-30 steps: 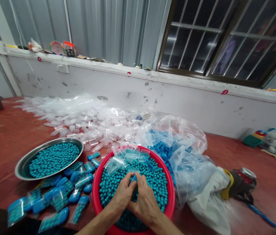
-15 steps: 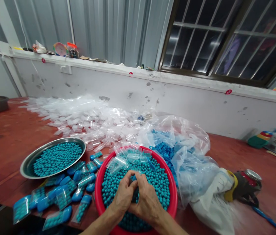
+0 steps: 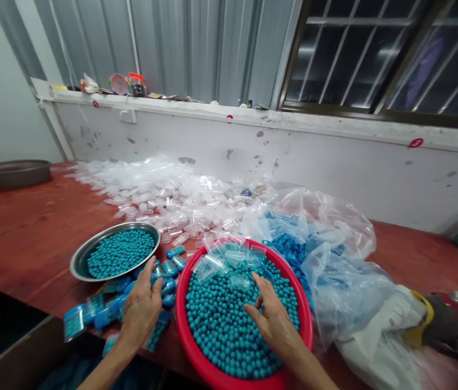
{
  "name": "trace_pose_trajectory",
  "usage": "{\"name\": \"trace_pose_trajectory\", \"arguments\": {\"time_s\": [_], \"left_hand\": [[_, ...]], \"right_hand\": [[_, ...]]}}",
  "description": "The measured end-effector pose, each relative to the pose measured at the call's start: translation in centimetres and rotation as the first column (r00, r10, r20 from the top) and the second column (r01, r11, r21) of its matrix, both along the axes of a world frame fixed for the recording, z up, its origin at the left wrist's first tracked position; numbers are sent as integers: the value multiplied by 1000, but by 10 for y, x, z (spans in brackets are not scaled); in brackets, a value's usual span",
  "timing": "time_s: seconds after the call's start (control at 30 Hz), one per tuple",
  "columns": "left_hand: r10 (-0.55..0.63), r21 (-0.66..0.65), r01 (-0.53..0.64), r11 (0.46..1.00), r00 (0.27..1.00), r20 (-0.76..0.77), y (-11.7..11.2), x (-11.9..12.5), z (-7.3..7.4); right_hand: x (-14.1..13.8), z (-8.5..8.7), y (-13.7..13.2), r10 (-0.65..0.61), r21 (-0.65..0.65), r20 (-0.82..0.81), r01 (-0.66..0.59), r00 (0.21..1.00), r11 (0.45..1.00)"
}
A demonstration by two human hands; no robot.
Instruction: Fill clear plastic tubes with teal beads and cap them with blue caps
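Observation:
My left hand (image 3: 142, 306) is over the pile of small clear cases with blue caps (image 3: 111, 309), several of them filled with teal beads. Its thumb and fingers are apart, and I see nothing between them. Above the beads (image 3: 229, 319) in a red basin (image 3: 183, 309) is my right hand (image 3: 274, 317), also open, with its fingers loosely bent. Just ahead of its fingertips, an empty clear case (image 3: 240, 281) lies on the beads. More clear cases (image 3: 213, 265) rest along the basin's far side.
A metal bowl (image 3: 75, 264) of teal beads stands left of the basin. Behind spreads a heap of clear cases (image 3: 164, 189). Right of the basin, a plastic bag (image 3: 326, 271) holds blue caps (image 3: 288, 246). Below the red table's (image 3: 46, 260) front edge is an open box (image 3: 13, 352).
My hands were together above the basin, fingers closed around something blue. They have parted: the left moved out over the filled cases, the right stayed over the beads and opened. The view shifted.

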State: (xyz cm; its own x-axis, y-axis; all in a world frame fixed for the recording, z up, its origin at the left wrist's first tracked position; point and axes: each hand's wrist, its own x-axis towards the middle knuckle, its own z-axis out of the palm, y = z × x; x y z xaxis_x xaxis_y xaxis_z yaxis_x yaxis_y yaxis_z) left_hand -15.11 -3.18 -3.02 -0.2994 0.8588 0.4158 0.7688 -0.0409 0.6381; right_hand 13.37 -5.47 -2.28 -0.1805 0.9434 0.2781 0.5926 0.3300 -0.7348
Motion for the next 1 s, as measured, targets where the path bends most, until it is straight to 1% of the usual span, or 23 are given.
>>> {"name": "trace_pose_trajectory", "arguments": {"time_s": [0.03, 0.07, 0.1, 0.17, 0.2, 0.23, 0.27, 0.33, 0.4, 0.47, 0.5, 0.57, 0.6, 0.63, 0.67, 0.73, 0.77, 0.8, 0.87, 0.9, 0.93, 0.97, 1.0], "left_hand": [[27, 87, -20, 996, 996, -82, -4, -5, -15], [38, 148, -13, 989, 985, -170, -10, -7, -31], [37, 180, 10, 984, 967, -252, -16, -7, -48], [-28, 149, 103, 983, 901, -434, -29, -3, -80], [-59, 126, 144, 981, 854, -518, -33, 0, -92], [-98, 92, 187, 978, 800, -592, -35, 3, -102], [-144, 48, 229, 972, 745, -651, -35, 5, -108], [-224, -36, 286, 958, 662, -715, -31, 8, -111], [-284, -111, 300, 948, 631, -722, -24, 6, -104], [-307, -171, 265, 949, 645, -700, -17, 2, -95], [-295, -193, 225, 955, 665, -686, -15, 0, -90], [-228, -200, 123, 972, 708, -668, -13, -2, -85], [-202, -192, 97, 977, 717, -667, -13, -2, -86], [-206, -184, 109, 977, 714, -670, -13, -1, -87], [-236, -176, 158, 972, 698, -676, -14, 1, -91], [-318, -155, 295, 943, 656, -685, -15, 5, -101], [-351, -152, 346, 926, 637, -686, -15, 6, -107], [-362, -150, 365, 919, 631, -686, -14, 6, -112], [-341, -153, 332, 931, 638, -690, -11, 0, -120], [-323, -159, 300, 940, 645, -692, -9, -4, -120], [-304, -161, 271, 949, 655, -691, -8, -9, -119], [-275, -148, 241, 959, 679, -681, -7, -13, -114], [-248, -128, 219, 967, 713, -656, -8, -15, -107]], "right_hand": [[-1, -3, 0, 9, 1, 3, -9, 1000, 1000], [-1, -5, 0, 19, 3, 9, -19, 1000, 1000], [-1, -8, 0, 33, 2, 19, -33, 999, 999], [0, -14, 0, 73, -3, 48, -73, 996, 997], [0, -16, 0, 95, -6, 66, -95, 993, 995], [1, -18, 0, 114, -9, 84, -114, 990, 993], [1, -20, 0, 129, -13, 99, -128, 987, 992], [2, -21, 0, 137, -9, 117, -137, 984, 991], [3, -19, 1, 125, 3, 130, -126, 984, 992], [6, -15, 2, 110, 15, 152, -114, 982, 993], [8, -13, 3, 100, 20, 169, -105, 981, 994], [11, -7, 6, 73, 26, 211, -80, 975, 996], [11, -4, 9, 54, 32, 239, -63, 970, 997], [10, -2, 12, 33, 43, 273, -46, 962, 998], [8, 1, 16, 12, 58, 316, -31, 949, 998], [0, 6, 24, -26, 86, 429, -12, 903, 996], [-5, 8, 29, -38, 93, 494, -10, 869, 996], [-10, 9, 34, -40, 90, 556, -12, 830, 996], [-17, 9, 41, -21, 59, 655, -23, 755, 998], [-19, 8, 44, -5, 40, 679, -30, 734, 999], [-19, 8, 46, 11, 26, 679, -39, 734, 999], [-18, 7, 46, 21, 20, 653, -45, 757, 999], [-16, 7, 46, 28, 17, 597, -47, 802, 999]]}}
